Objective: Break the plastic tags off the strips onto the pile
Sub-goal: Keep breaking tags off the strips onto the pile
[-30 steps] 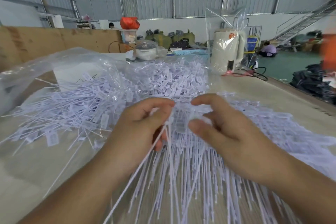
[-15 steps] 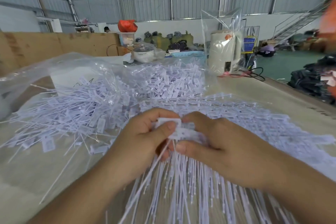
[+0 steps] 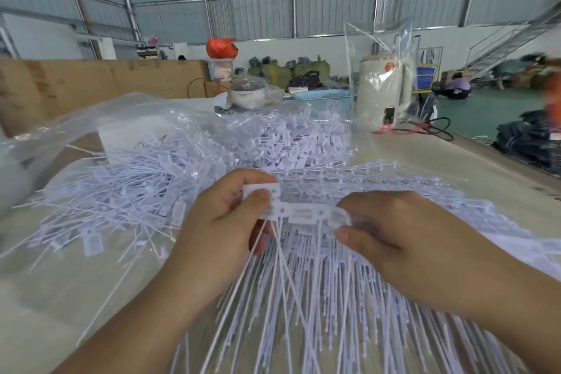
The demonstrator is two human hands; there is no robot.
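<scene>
Spanning the whole lower view, a pale table [image 3: 60, 291] carries everything. Big clear plastic bag [image 3: 100, 118] lies crumpled over its far left part. On and in front of the bag, a wide pile [image 3: 145, 188] of loose white tags with thin tails, spreading from left edge toward centre; a denser heap of tag heads further back at centre. Rows of unbroken strips [image 3: 358, 313] fan out across the near and right side of the table, tails pointing toward the camera.

Far edge of the table: cream kettle [image 3: 381, 94] inside an upright clear bag, small white pot [image 3: 247, 94] with a glass lid to its left, black cable just right of the kettle. Brown board wall at back left, red sack on a container behind it.

Left hand [image 3: 221, 237] raised over the strips, thumb and forefinger pinching one tag [image 3: 261, 191] at the left end of a short strip section [image 3: 303, 212]. Right hand [image 3: 397, 237] pinches the right end of that same section, thumb underneath, fingers curled over the top. The pinched tag sits tilted up from its neighbours; whether it is fully snapped off cannot be told. Section held above the fanned strips, just right of the pile.
</scene>
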